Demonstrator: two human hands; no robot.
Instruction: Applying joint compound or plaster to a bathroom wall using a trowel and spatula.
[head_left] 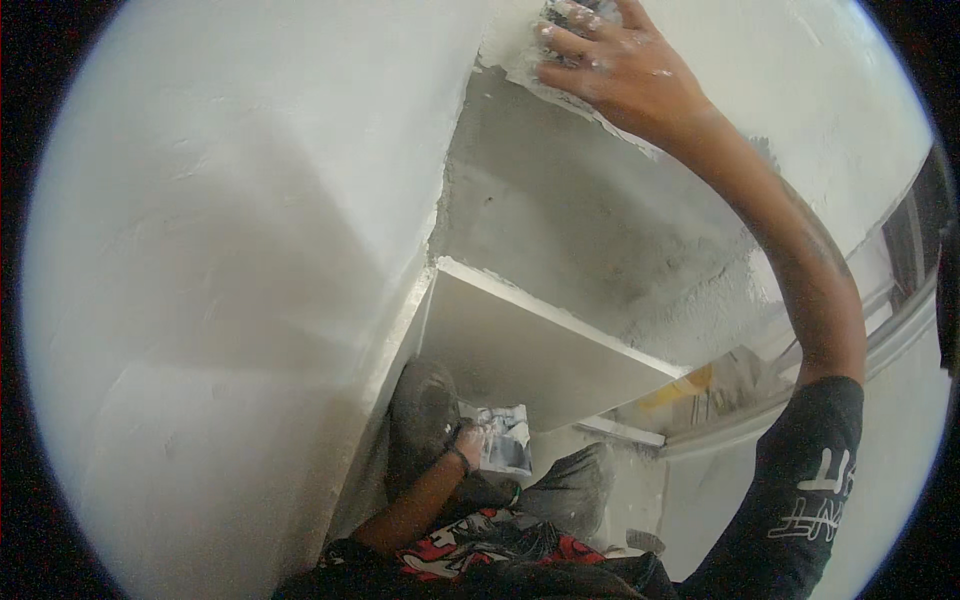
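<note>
Plastering posture, seen from above: the right hand (635, 70) lies against the wall at the upper left corner of a grey patch (560, 200), its fingers spread and curled over a dark grey tool (607, 12) that is partly hidden beneath them and cut off by the view; the thumb's grip cannot be told. Ragged white coating (850, 110) borders the patch along its upper edge, while the smooth left wall (200, 250) meets it along its left edge and a white slab (545, 345) projects below. Well below the slab's upper left corner, the left hand (468, 443), with a dark band (459, 460) at its wrist, pinches a flat board (508, 440) near its left edge, between the crouching knees; white and grey material covers the board's face, and the hold on its underside is not visible. Held from one side only, the board could tip and shed its load onto the trousers (575, 490) if the left wrist turned. The tool could slip, since the right fingers are themselves smeared with white; an uneven press might gouge the coating or lift its ragged lower edge. The bare right forearm (775, 220), close to the wall, could smear the surface if lowered against it.
</note>
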